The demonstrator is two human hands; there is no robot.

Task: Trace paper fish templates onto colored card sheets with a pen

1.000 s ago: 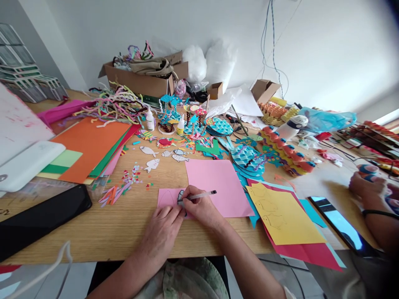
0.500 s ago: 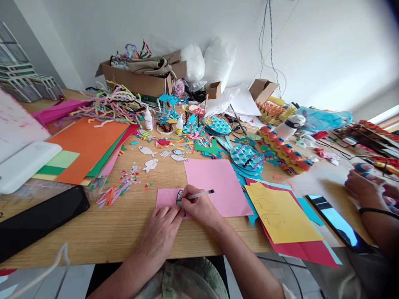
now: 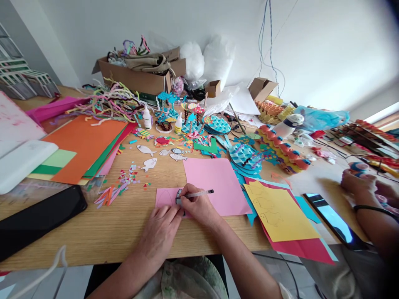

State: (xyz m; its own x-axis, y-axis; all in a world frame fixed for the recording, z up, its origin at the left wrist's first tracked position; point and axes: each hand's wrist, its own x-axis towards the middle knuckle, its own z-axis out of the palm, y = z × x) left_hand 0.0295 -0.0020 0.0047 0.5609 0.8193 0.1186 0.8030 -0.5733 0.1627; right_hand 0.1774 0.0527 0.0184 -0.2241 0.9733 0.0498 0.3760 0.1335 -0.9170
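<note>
A pen (image 3: pixel 202 193) with a clear barrel is pinched in my right hand (image 3: pixel 199 207), its tip down at a small dark-edged paper cutout (image 3: pixel 178 193). The cutout lies on a pink paper strip (image 3: pixel 160 197), which bears a thin curved outline on its left part; my fingers hide most of the cutout. Flat on the table and the strip's lower edge rests my left hand (image 3: pixel 162 228), fingertips close to the pen hand. A larger pink sheet (image 3: pixel 215 178) lies behind and right of my right hand. Several white paper fish (image 3: pixel 149 164) lie farther back.
Coloured sheets (image 3: pixel 84 141) and a black phone-like object (image 3: pixel 43 220) lie left. Glue bottles (image 3: pixel 147 117) stand behind. At right are yellow paper (image 3: pixel 277 214) with pencil drawings, a phone (image 3: pixel 333 220), and another person's hands (image 3: pixel 358 182) holding small round things.
The view has shifted slightly, so things appear a little farther left. My hands and the pen keep almost the same place on the pink strip.
</note>
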